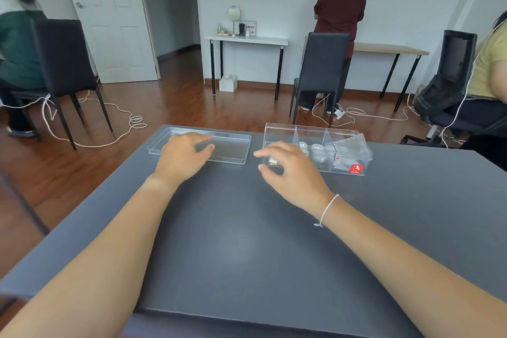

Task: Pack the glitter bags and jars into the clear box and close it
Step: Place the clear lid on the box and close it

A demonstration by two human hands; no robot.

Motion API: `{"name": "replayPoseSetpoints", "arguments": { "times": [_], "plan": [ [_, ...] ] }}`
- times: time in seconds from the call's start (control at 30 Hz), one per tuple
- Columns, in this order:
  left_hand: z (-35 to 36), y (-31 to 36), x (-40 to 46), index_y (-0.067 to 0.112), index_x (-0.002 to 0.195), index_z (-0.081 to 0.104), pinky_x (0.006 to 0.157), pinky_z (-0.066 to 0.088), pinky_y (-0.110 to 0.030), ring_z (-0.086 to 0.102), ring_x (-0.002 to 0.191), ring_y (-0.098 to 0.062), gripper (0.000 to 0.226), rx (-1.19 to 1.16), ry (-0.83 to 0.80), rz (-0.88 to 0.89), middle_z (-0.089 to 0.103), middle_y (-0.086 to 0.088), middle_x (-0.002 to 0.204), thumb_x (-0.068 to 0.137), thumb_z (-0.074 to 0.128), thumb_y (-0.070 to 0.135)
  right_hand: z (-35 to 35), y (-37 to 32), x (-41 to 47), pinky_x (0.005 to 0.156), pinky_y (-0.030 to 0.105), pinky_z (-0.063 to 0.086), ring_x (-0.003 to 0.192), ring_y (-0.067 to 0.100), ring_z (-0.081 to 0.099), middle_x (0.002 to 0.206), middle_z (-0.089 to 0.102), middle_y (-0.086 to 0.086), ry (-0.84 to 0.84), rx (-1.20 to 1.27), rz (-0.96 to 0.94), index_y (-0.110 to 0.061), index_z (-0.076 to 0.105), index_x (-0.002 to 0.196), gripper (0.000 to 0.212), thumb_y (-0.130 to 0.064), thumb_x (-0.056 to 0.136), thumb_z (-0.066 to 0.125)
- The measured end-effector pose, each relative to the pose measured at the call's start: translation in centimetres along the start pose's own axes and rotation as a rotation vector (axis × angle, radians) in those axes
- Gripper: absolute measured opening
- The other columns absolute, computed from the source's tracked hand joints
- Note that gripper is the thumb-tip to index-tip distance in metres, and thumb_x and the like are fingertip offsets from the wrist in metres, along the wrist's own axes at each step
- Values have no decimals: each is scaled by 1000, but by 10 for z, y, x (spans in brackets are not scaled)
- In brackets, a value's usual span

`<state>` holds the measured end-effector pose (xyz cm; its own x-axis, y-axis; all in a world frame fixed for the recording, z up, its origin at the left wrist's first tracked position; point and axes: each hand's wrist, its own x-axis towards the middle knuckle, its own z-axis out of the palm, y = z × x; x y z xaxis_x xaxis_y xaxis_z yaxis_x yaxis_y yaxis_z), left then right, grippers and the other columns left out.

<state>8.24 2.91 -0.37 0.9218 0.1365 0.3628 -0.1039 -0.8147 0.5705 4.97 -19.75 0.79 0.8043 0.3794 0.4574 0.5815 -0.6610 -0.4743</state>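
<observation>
Hands spread, grasping nothing: left hand [182,156] over clear lid [230,149], right hand [290,173] hiding clear box [343,170] left compartment; jars [318,151], bags [349,145] blurred inside.

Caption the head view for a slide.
Left hand over the clear lid, right hand before the open, filled clear box.

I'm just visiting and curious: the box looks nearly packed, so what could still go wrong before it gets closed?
1. A glitter bag pokes above the rim of the clear box in the right compartment; the lid may not seat, or could pinch it.
2. The box sits near the table's far edge; pressing the lid on might push it off.
3. The lid is transparent and shallow, so the left hand could fumble its grip.
</observation>
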Motion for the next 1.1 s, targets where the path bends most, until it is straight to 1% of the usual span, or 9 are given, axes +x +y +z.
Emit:
{"name": "replayPoseSetpoints", "arguments": {
  "times": [0.1, 0.2, 0.37, 0.47, 0.6, 0.73, 0.83, 0.97, 1.1],
  "plan": [
    [-13, -18, -3, 21, 111, 65, 102, 40, -39, 52, 120, -26, 29, 85, 11, -58, 62, -5, 125, 85, 56, 28, 24, -14, 8, 93, 27, 39, 107, 18, 50, 121, 58, -2, -106, -5, 19, -20, 59, 117, 30, -23, 88, 51],
    [-20, -29, -5, 21, 108, 67, 99, 42, -40, 51, 118, -29, 27, 119, 4, -80, 65, -6, 120, 84, 56, 25, 44, -22, 18, 98, 32, 39, 117, 22, 47, 132, 51, -1, -168, -76, 59, -18, 52, 126, 37, -24, 89, 47],
    [-21, -36, -6, 23, 106, 67, 98, 36, -38, 41, 120, -30, 24, 156, -9, -93, 66, -1, 118, 85, 56, 24, 61, -26, 33, 95, 38, 42, 116, 29, 46, 131, 51, 5, -167, -194, 129, -17, 49, 129, 38, -18, 91, 42],
    [-21, -35, -7, 24, 102, 68, 96, 33, -37, 40, 118, -28, 21, 152, -11, -88, 68, 0, 113, 83, 58, 24, 64, -25, 36, 92, 39, 44, 111, 31, 48, 122, 54, 10, -148, -182, 157, -14, 55, 122, 35, -12, 90, 42],
    [-22, -29, -10, 25, 96, 70, 94, 32, -36, 42, 115, -26, 17, 124, -5, -91, 70, 2, 107, 82, 60, 24, 64, -24, 32, 86, 36, 44, 105, 30, 51, 111, 59, 10, -121, -116, 174, -12, 64, 103, 29, -6, 88, 40],
    [-30, -29, -19, 25, 96, 70, 97, 33, -39, 43, 115, -26, 16, 129, -21, -65, 69, 3, 109, 81, 63, 25, 61, -26, 27, 85, 36, 45, 99, 28, 55, 106, 61, 8, -98, -49, 172, -12, 65, 95, 27, -6, 87, 40],
    [-41, -33, -28, 24, 99, 69, 99, 35, -44, 46, 115, -28, 19, 158, -1, -26, 67, 1, 114, 80, 65, 25, 58, -29, 24, 86, 38, 45, 94, 25, 58, 104, 62, 6, -22, 59, 180, -12, 66, 92, 24, -6, 87, 43],
    [-57, -35, -42, 22, 102, 69, 97, 37, -44, 49, 107, -33, 24, 178, 128, 45, 66, -2, 114, 78, 67, 21, 48, -31, 23, 83, 31, 43, 88, 19, 57, 101, 62, 3, 56, 181, 201, -14, 67, 88, 22, -6, 86, 46],
    [-76, -37, -54, 24, 102, 69, 94, 39, -44, 51, 101, -30, 24, 165, 221, 122, 67, 1, 110, 78, 68, 20, 30, -29, 18, 66, 14, 35, 67, 1, 46, 89, 57, -7, 110, 300, 195, -18, 67, 84, 20, -9, 88, 49]
  ]
}}
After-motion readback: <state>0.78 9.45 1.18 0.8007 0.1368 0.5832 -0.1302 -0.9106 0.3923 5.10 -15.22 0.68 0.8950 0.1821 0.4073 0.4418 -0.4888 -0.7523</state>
